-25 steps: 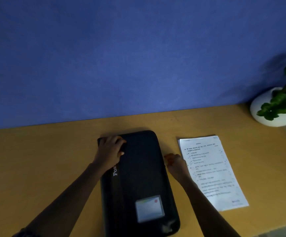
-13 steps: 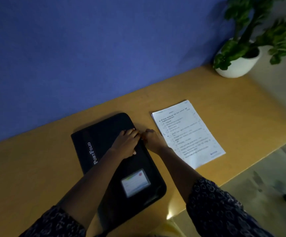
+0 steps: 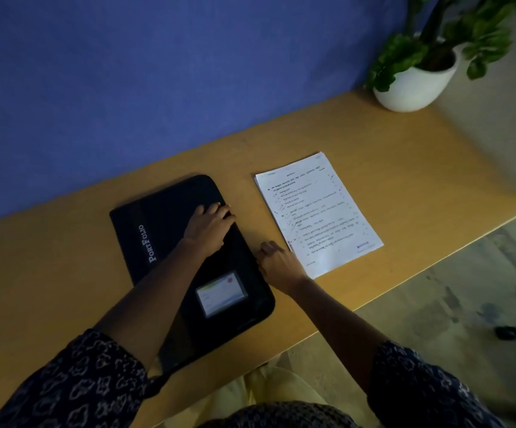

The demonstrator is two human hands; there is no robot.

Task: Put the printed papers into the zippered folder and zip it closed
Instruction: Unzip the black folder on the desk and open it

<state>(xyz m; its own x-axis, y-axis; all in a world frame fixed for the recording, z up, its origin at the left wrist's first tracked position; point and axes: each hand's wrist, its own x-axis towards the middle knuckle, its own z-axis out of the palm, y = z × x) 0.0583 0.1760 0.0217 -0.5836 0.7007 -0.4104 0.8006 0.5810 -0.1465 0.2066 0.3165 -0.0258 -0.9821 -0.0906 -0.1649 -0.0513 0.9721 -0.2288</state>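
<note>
- Head view: the black fabric zippered folder [image 3: 170,242], lettered "PORTFOLIO" in white, is seen lying flat and shut on the orange-brown wooden table [image 3: 389,156].
- The white printed papers [image 3: 318,211] are seen as a neat stack on the table just beside the folder, to its right, none of them inside it.
- The left hand [image 3: 208,228] is laid flat on the folder's cover near its right edge, fingers extended, nothing grasped.
- The right hand [image 3: 276,261] is placed at the folder's right edge, between folder and papers; whether a zipper pull is pinched cannot be told.
- The task is judged barely begun: opening, loading and zipping are all left.
- A white ceramic pot with a green plant [image 3: 417,81] stands well apart at the table's far corner.
</note>
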